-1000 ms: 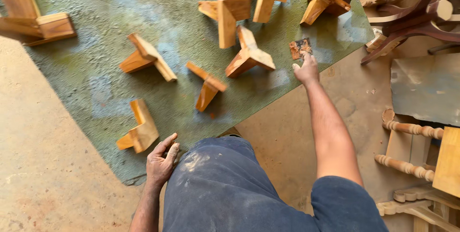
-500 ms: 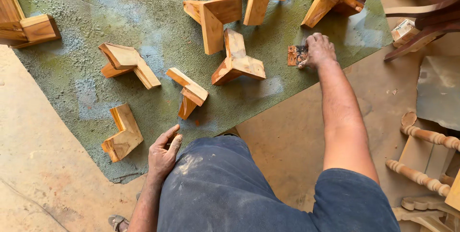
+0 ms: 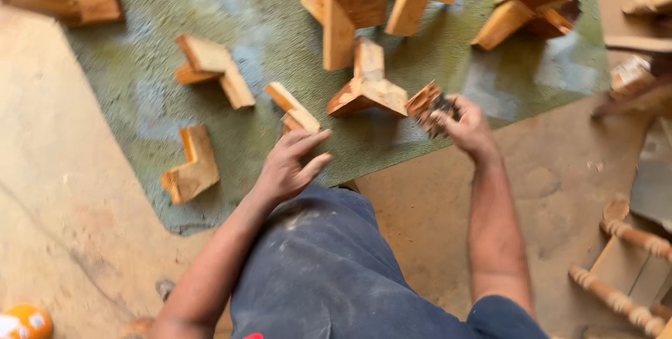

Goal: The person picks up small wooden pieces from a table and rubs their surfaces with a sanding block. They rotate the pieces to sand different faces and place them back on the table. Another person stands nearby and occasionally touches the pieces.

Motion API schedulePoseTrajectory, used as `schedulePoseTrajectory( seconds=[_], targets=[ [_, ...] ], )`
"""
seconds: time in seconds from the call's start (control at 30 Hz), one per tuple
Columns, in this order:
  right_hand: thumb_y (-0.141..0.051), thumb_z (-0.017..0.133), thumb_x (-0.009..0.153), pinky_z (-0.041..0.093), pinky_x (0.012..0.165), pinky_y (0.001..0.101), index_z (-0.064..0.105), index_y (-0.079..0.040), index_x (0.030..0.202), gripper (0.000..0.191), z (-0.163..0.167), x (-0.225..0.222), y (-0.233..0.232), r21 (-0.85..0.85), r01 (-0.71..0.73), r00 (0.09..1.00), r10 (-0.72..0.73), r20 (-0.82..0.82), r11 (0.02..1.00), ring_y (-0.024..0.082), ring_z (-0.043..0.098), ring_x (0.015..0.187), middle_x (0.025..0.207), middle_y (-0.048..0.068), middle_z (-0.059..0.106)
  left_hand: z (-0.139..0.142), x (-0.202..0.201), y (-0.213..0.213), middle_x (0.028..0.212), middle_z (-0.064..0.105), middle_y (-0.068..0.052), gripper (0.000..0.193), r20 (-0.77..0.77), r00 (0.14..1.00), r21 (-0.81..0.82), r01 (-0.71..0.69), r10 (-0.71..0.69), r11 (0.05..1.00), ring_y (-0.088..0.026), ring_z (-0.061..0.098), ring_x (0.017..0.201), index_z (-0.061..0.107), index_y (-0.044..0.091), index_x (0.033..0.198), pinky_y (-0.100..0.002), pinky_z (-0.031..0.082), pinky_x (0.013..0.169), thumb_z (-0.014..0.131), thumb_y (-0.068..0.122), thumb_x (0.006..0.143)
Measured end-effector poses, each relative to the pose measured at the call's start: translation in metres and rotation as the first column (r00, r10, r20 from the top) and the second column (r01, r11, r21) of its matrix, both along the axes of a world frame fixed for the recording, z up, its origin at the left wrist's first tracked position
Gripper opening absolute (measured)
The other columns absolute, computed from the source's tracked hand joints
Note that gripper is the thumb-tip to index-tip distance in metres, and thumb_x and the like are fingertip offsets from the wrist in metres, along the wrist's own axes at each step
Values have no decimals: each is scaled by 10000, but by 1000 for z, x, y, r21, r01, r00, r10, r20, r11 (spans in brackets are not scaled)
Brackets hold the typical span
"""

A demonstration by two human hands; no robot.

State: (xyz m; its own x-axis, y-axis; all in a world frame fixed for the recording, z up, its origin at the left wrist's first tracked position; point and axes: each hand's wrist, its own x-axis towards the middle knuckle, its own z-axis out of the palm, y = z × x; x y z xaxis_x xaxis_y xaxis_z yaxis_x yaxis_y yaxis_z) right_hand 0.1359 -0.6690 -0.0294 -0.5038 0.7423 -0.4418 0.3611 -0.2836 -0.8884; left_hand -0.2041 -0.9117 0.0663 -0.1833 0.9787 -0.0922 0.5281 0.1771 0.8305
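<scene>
Bright even daylight, soft shadows, no glare; strong motion blur esp. hands & edges.

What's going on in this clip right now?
A person crouches over a green mat strewn with angled wooden joint pieces. The right hand grips a small dark-faced block, blurred, beside a wooden piece. The left hand is open and empty, hovering near another wooden piece. Turned wooden spindles lie at the right edge.
</scene>
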Motion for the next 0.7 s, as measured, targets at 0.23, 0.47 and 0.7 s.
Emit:
schedulePoseTrajectory(
  seconds=[0.23,0.47,0.7],
  targets=[
    [-144,707,961,545,656,255,654,26,1269,355,45,-70,-71,-191,-216,964,178,-196,958,74,647,795,987,19,728,3,9,29,1533,445,-165,702,-275,937,200,274,-215,941,-380,408,1443,540,223,1509,-524,327,1220,738,550,920],
    [-153,724,965,544,667,245,668,51,1260,363,65,-91,-84,-206,-307,938,259,-230,929,66,631,794,965,26,714,5,-3,10,1531,463,-133,641,-398,889,171,315,-227,934,-372,423,1441,590,308,1460,-522,343,1208,748,570,897],
    [-134,698,945,576,797,250,633,50,1278,386,66,-114,-100,-387,-204,946,79,-314,899,86,683,908,1083,57,733,-6,-17,-25,1508,509,-111,548,-287,944,193,223,-163,955,-346,471,1410,669,282,1374,-509,358,1195,770,532,897]
  ],
)
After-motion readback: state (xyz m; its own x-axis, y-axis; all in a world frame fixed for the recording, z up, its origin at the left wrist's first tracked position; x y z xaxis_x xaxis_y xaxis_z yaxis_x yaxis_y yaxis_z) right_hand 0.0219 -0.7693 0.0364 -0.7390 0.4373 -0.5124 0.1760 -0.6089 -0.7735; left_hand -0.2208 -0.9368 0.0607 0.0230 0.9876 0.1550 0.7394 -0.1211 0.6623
